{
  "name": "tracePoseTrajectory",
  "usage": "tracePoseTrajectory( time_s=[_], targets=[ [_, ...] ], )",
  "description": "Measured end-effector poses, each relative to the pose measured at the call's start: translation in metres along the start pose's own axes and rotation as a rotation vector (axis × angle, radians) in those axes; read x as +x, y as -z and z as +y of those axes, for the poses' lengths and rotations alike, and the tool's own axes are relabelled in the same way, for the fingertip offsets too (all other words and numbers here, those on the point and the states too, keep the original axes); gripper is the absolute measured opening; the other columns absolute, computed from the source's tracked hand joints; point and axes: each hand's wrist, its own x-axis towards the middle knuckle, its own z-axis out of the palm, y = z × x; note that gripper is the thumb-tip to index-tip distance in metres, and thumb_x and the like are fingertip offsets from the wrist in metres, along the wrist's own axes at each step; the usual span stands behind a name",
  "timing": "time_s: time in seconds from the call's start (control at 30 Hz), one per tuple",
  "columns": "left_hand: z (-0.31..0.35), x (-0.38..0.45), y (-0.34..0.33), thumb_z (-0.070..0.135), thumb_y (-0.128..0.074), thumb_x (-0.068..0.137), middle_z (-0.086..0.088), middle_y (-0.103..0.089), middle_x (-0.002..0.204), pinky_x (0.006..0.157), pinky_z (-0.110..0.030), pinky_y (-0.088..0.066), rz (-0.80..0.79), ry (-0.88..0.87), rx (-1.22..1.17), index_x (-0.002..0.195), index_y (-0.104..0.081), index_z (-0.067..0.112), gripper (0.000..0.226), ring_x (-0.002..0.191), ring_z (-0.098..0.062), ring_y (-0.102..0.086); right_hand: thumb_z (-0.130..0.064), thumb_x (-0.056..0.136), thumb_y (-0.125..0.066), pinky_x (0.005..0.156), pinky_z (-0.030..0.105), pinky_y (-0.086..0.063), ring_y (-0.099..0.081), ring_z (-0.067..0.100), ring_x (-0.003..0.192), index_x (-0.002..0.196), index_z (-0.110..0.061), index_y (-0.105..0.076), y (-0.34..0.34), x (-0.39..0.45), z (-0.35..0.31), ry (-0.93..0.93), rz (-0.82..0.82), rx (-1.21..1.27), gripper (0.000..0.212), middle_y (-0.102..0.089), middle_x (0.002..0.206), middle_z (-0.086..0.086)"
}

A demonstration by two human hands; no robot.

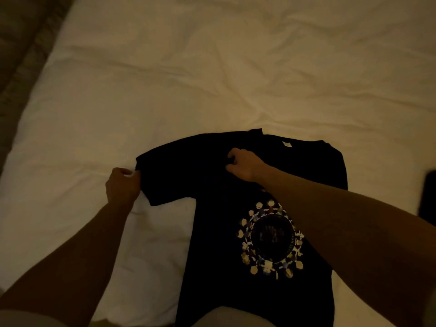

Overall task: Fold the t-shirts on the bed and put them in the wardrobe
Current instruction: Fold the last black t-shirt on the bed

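Lying face-up on the bed, the t-shirt spreads over a creased white sheet in dim warm light; the left hand pinches its left sleeve edge; the right hand grips cloth beside the collar, fingers curled; a dark object sits right of the shirt; brown floor borders the bed's left edge.

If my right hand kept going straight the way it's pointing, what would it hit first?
The right hand points up-left across the black t-shirt. It would probably cross the left sleeve first, then the white bedsheet.
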Motion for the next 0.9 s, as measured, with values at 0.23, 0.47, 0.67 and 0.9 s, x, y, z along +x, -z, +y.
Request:
tracePoseTrajectory(
  time_s=[0.23, 0.47, 0.67, 0.9],
  targets=[
    [0.046, -0.043, -0.035, 0.031, -0.056, 0.099, -0.009, -0.051, 0.068, 0.062, -0.036, -0.041, -0.191, -0.251, 0.166, 0.074, -0.055, 0.007, 0.034, 0.06, -0.023, -0.047, -0.031, 0.101, -0.051, 0.09, 0.033, -0.043, -0.053, 0.032, 0.116, 0.139, -0.008, -0.045, 0.019, -0.039, 0.046, -0.094, 0.071, 0.127, 0.045, -0.055, 0.132, 0.016],
    [0.135, -0.138, -0.144, 0.032, -0.055, 0.097, -0.006, -0.065, 0.081, 0.061, -0.028, -0.042, -0.501, -0.517, 0.294, 0.09, -0.068, 0.006, 0.03, 0.072, -0.018, -0.058, -0.029, 0.1, -0.051, 0.084, 0.037, -0.045, -0.055, 0.032, 0.109, 0.132, -0.008, -0.049, 0.018, -0.104, 0.175, -0.366, 0.496, 0.349, 0.039, -0.054, 0.127, 0.014],
    [0.181, -0.222, -0.247, 0.028, -0.055, 0.098, -0.004, -0.066, 0.093, 0.074, -0.028, -0.042, -0.674, -0.839, 0.426, 0.098, -0.067, 0.015, 0.017, 0.088, -0.021, -0.062, -0.038, 0.099, -0.049, 0.093, 0.045, -0.044, -0.051, 0.037, 0.116, 0.127, -0.005, -0.049, -0.021, -0.14, 0.278, -0.85, 0.633, 0.754, 0.044, -0.051, 0.127, 0.018],
    [0.219, -0.289, -0.345, 0.032, -0.059, 0.096, -0.011, -0.033, 0.15, 0.096, -0.041, -0.044, -0.772, -1.365, 0.852, 0.147, -0.039, 0.019, 0.056, 0.134, -0.031, -0.037, -0.025, 0.083, -0.076, 0.077, 0.033, -0.055, -0.068, 0.026, 0.084, 0.099, -0.002, -0.069, -0.051, -0.15, 0.324, -0.568, 0.178, 1.157, 0.029, -0.07, 0.096, 0.012]
  ],
)
